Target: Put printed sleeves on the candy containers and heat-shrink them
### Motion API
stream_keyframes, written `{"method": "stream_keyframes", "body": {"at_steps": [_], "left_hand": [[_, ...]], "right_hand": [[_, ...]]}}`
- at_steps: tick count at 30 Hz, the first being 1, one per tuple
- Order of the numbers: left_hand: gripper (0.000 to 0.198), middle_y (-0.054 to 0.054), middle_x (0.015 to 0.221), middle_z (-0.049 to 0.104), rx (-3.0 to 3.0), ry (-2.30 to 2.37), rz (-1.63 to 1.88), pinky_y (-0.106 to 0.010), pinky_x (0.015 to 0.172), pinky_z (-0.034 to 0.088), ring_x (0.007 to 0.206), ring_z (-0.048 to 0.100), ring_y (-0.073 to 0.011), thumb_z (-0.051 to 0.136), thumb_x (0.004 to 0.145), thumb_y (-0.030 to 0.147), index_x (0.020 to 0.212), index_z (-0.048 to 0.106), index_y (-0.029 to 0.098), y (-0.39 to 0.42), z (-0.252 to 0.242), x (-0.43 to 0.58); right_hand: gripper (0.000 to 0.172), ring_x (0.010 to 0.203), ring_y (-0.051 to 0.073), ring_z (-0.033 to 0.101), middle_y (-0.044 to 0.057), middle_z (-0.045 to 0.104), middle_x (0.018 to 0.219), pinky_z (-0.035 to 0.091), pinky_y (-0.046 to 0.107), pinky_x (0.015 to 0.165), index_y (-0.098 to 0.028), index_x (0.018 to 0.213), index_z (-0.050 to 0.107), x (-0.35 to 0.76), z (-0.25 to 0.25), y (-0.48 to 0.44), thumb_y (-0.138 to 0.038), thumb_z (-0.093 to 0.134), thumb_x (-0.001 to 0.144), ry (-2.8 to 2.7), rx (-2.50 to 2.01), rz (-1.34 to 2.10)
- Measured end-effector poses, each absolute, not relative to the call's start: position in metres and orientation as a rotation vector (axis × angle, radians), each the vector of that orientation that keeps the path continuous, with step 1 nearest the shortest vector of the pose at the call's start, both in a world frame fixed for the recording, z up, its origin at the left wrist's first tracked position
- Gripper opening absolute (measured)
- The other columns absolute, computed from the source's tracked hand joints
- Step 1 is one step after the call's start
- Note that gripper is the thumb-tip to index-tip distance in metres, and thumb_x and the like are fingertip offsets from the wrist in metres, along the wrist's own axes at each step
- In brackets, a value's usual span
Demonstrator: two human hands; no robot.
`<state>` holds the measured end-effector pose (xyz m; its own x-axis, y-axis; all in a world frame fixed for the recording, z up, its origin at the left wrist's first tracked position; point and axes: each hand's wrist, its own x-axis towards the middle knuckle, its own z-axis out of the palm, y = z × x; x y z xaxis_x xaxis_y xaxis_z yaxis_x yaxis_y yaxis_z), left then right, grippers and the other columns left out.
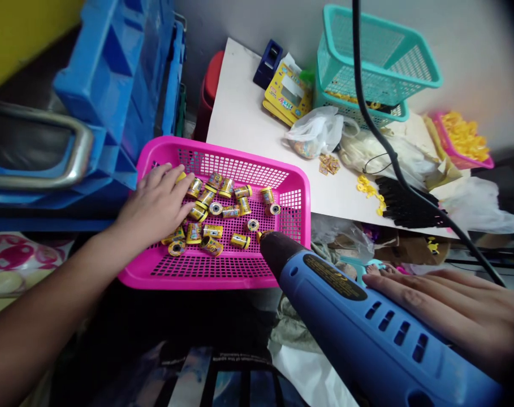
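In a pink plastic basket [214, 282] lie several small yellow cylinders [240, 241] with printed labels, some on their sides and some end up. My left hand [157, 203] reaches over the basket's left end, fingers spread across the cylinders there; it covers part of them. Close to the camera, a blue power tool [354, 333] with a black tapered nose and side vents slants toward the basket, its tip over the right half. My right hand [456, 305] is around the tool's far side, fingers long against the body; its thumb is hidden.
Blue plastic crates [108, 102] are stacked left. On the white table [243, 107] stand turquoise baskets [375, 73], yellow printed boxes [288, 93], a tape dispenser [267, 63], plastic bags [316, 133] and a pink basket of yellow parts [462, 138]. A black cable [379, 138] hangs across the right.
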<state>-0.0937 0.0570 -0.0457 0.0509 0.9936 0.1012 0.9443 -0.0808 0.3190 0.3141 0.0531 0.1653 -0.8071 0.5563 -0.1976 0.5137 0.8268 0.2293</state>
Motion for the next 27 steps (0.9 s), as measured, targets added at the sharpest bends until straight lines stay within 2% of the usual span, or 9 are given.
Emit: {"method": "stream_keyframes", "body": {"at_steps": [4,9,17,24,27], "left_hand": [[0.057,-0.018,0.154,0.040,2.144,2.017,0.431,-0.061,0.115,0.028,0.144,0.028,-0.0422,0.047,0.093,0.036,0.145,0.043,0.014,0.057,-0.045,-0.092],[0.056,-0.016,0.154,0.041,2.134,2.032,0.444,-0.063,0.113,0.031,0.144,0.028,-0.0432,0.049,0.092,0.036,0.145,0.043,0.020,0.058,-0.047,-0.092],[0.056,-0.024,0.152,0.040,2.193,2.061,0.324,-0.061,0.111,0.033,0.142,0.031,-0.0442,0.044,0.095,0.037,0.144,0.044,0.010,0.058,-0.046,-0.091],[0.057,-0.021,0.151,0.043,2.222,2.066,0.344,-0.061,0.111,0.033,0.142,0.033,-0.0432,0.046,0.094,0.037,0.146,0.041,0.015,0.057,-0.048,-0.091],[0.056,-0.020,0.151,0.043,2.224,2.062,0.348,-0.061,0.111,0.032,0.142,0.033,-0.0425,0.045,0.094,0.039,0.145,0.042,0.015,0.056,-0.047,-0.092]], "right_hand": [[0.058,0.094,0.032,0.071,0.010,0.074,0.109,0.057,0.052,0.076,-0.028,0.148,0.038,0.315,0.164,0.056,-0.036,0.042,0.091,2.677,0.637,0.286],[0.067,0.094,0.032,0.071,0.012,0.074,0.112,0.056,0.052,0.075,-0.023,0.155,0.023,0.318,0.163,0.055,-0.034,0.040,0.091,2.694,0.621,0.300],[0.059,0.095,0.031,0.071,0.009,0.074,0.111,0.056,0.052,0.076,-0.027,0.149,0.035,0.309,0.160,0.058,-0.026,0.039,0.090,2.681,0.639,0.265],[0.058,0.092,0.031,0.071,0.009,0.075,0.110,0.057,0.049,0.074,-0.026,0.147,0.039,0.301,0.159,0.064,-0.029,0.042,0.089,2.705,0.620,0.241],[0.061,0.093,0.031,0.071,0.009,0.074,0.110,0.057,0.048,0.074,-0.026,0.149,0.036,0.303,0.160,0.064,-0.032,0.044,0.089,2.704,0.616,0.219]]}}
